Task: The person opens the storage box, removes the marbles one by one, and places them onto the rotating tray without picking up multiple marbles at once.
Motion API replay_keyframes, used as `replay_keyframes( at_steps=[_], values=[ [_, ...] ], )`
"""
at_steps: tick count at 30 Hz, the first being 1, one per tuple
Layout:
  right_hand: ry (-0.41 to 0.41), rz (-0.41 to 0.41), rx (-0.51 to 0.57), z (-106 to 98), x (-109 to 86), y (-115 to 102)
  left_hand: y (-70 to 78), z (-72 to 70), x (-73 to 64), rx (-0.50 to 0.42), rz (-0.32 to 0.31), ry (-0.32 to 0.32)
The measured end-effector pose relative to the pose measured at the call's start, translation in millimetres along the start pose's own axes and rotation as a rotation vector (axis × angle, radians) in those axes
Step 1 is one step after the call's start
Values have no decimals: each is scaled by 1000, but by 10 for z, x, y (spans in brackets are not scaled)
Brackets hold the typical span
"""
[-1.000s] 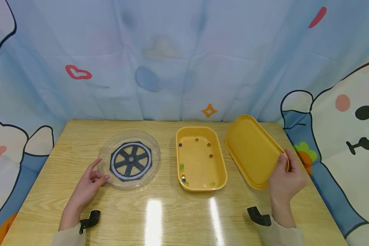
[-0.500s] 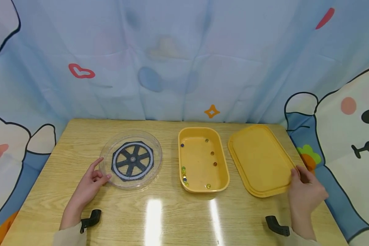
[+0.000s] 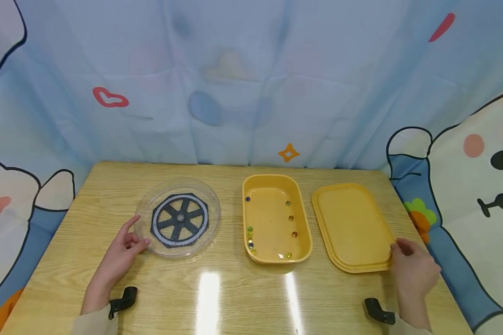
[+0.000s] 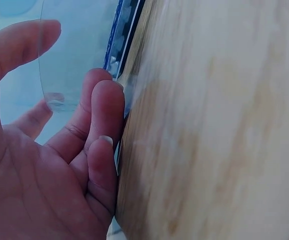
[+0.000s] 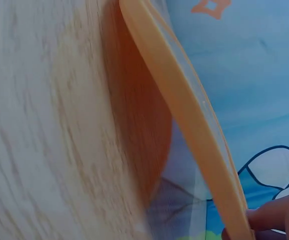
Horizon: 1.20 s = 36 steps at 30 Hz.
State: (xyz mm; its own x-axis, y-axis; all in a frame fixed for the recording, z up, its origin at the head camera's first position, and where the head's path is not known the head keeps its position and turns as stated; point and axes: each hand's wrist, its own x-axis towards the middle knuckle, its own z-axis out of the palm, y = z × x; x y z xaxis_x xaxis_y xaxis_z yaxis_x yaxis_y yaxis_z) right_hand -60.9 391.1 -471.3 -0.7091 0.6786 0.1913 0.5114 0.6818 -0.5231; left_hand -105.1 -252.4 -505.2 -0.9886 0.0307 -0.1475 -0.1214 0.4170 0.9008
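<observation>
At the table's right, my right hand (image 3: 415,270) pinches the near right corner of a flat yellow lid (image 3: 352,225). In the right wrist view the lid's edge (image 5: 184,115) stands tilted above the wood, with a shadow under it. Left of the lid stands an open yellow box (image 3: 272,181) with several small glass marbles (image 3: 250,235). My left hand (image 3: 121,251) holds the rim of a clear round tray (image 3: 211,237) with thumb and index finger. Under the tray's clear plastic shows a black six-spoked base (image 3: 180,217). The left hand's other fingers (image 4: 107,107) are curled near the wood.
The wooden table (image 3: 163,298) ends at the back against a blue printed curtain (image 3: 234,116). Black wrist mounts (image 3: 123,301) sit on both wrists. Two bright reflections lie on the table's near part.
My right hand has moved right and toward me, lowering the steeply tilted lid to nearly flat beside the box. Several marbles have rolled toward the box's near end. The left hand stays put.
</observation>
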Motion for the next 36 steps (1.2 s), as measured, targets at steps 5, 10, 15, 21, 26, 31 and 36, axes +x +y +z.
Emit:
replay_keyframes(
  at_steps=[5, 10, 15, 21, 26, 31, 36],
  values=[
    [-29, 9, -31, 11, 32, 5, -11, -4, -3, -14, 0, 7],
    [-54, 6, -50, -5, 39, 34, -3, 5, -10, -16, 6, 9],
    [-59, 1, -57, -16, 31, 34, 1, 6, -23, -14, 17, 8],
    [-24, -81, 1, -31, -30, -89, 21, 4, -40, -21, 17, 9],
    [-75, -155, 52, -40, -41, -332, 34, 11, -45, -25, 17, 10],
    [-100, -263, 116, -37, -30, -720, 34, 14, -48, -37, 17, 10],
    [-131, -373, 181, -32, -39, -1166, 45, 16, -41, -27, 16, 13]
  ],
)
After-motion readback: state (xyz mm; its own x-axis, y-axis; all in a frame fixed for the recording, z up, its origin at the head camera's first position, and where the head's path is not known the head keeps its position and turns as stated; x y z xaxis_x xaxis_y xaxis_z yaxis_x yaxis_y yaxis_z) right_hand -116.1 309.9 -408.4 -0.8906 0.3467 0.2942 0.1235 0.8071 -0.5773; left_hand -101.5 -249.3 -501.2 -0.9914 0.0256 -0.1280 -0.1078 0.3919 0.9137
